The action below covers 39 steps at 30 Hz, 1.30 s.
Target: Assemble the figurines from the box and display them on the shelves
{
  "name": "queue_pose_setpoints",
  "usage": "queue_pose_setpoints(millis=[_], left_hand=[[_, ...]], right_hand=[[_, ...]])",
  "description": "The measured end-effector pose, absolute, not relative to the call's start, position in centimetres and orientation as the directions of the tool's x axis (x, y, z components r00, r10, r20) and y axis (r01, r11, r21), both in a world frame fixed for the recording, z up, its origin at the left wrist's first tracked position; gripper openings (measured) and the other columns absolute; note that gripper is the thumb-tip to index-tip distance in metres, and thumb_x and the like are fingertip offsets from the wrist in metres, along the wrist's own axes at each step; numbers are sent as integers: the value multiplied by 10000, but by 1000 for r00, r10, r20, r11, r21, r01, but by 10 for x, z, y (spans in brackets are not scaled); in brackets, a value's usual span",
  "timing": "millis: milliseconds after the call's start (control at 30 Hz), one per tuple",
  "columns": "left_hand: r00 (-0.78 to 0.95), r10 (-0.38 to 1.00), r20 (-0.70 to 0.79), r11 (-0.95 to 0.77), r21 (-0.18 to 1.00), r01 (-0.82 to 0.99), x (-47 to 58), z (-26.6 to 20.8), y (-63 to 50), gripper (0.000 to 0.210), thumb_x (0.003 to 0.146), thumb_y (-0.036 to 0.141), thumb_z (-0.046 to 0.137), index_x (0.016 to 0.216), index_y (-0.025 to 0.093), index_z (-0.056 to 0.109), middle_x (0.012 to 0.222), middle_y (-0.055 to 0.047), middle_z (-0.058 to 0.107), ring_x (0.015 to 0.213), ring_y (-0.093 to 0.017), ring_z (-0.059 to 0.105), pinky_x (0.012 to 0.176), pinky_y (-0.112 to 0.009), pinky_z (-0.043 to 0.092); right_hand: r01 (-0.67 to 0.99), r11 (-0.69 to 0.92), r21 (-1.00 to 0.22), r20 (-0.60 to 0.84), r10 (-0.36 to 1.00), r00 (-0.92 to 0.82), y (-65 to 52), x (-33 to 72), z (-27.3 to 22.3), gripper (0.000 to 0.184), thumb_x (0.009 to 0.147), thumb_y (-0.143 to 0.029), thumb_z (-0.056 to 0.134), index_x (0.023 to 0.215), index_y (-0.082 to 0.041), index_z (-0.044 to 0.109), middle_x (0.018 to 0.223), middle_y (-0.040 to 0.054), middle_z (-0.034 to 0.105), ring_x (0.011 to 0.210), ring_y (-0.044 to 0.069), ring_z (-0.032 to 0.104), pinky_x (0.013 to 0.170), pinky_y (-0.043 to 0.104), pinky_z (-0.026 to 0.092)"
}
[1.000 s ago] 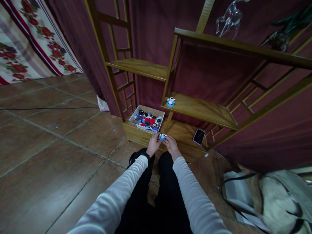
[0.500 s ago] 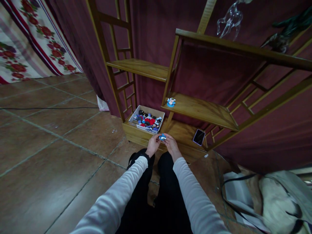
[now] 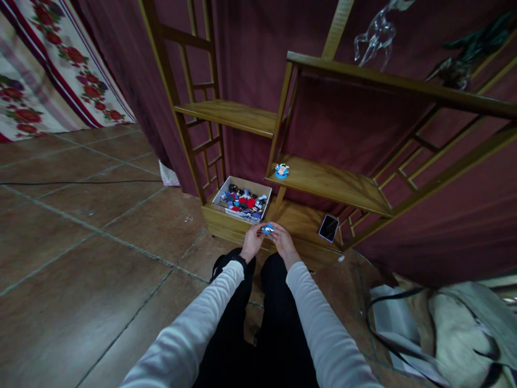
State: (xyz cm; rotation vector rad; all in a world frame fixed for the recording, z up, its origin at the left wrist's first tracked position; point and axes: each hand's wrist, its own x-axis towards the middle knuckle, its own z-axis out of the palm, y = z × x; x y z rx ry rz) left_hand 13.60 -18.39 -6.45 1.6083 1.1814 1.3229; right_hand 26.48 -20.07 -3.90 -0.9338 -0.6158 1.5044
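Note:
Between my two hands is a small blue and white figurine (image 3: 267, 229), held above my knees in front of the low shelf. The fingers of my left hand (image 3: 252, 241) pinch its left side. On its right side, the fingertips of my right hand (image 3: 284, 242) close on it. Just beyond my hands, an open cardboard box (image 3: 224, 189) full of small colourful figurines rests on the shelf's bottom board. Another figurine (image 3: 281, 171), pale with a round blue base, stands upright at the left end of the middle board.
The wooden display shelf (image 3: 335, 186) stands against a dark red curtain. A phone (image 3: 329, 227) lies on its bottom board. Higher up are a clear glass horse (image 3: 376, 40) and a dark green ornament (image 3: 472, 51). At right, bags (image 3: 456, 328) sit on the tiled floor.
The view has shifted very slightly. Both hands keep hold of the figurine in nearly the same place.

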Motion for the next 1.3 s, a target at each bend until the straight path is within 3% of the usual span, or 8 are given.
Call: queue_pose_setpoints(millis=[233,433,600,933,1300], left_hand=[[24,993,117,-118,993,19,136,-60,-180,290,622,133,670,912,147,676,772,-31,682,688,-146,607,701,-282,492],[70,997,-28,38,989,-142,132,-46,-188,309,573,211,731,871,145,684,763,-24,684,631,-129,578,624,-251,472],[84,996,-43,56,984,-169,130,-42,-189,325,570,213,741,878,135,677,773,-30,675,648,-127,576,633,-252,465],[11,998,-61,61,958,-281,131,-44,-188,481,541,218,771,989,146,615,809,-16,637,729,-124,587,737,-286,477],[19,998,-67,70,957,-282,131,-36,-192,393,583,343,759,884,141,609,656,11,611,590,-99,548,594,-237,445]], right_hand=[[-553,-204,-808,-272,961,43,-198,264,-40,217,665,-222,657,880,-190,654,797,17,724,760,158,670,767,305,510],[-554,-188,-811,-268,961,66,-199,261,-40,227,611,-175,679,837,-176,662,766,17,721,742,159,662,774,312,505],[-557,-169,-813,-227,973,37,-200,259,-41,255,558,-136,703,809,-165,670,782,11,717,750,154,655,787,299,498],[-546,-167,-821,-213,977,21,-201,259,-39,269,582,-169,728,841,-168,656,808,16,715,777,157,658,806,310,502],[-533,-193,-824,-233,972,7,-202,258,-37,262,622,-236,742,860,-177,648,761,13,710,713,144,659,750,301,525]])
